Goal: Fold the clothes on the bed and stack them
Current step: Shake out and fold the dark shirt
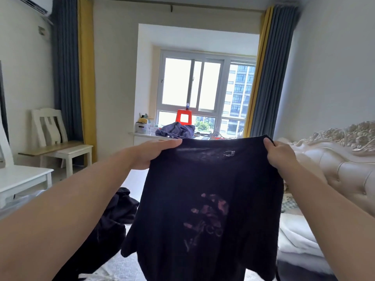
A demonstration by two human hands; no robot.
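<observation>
A dark navy T-shirt [205, 199] with a faded pink print hangs spread in the air in front of me, over the bed. My left hand [150, 154] grips its upper left shoulder edge. My right hand [281, 156] pinches its upper right shoulder edge. The shirt hangs down freely and hides much of the bed [121, 262] below. Another dark garment [117, 213] lies crumpled on the bed at lower left, partly behind the shirt and my left arm.
A cream tufted headboard [334, 159] and white bedding [298, 240] are at the right. A white table [22, 177] and a white chair [54, 136] stand at the left. On the window ledge lie a blue cloth pile [176, 129] and a red stool [183, 117].
</observation>
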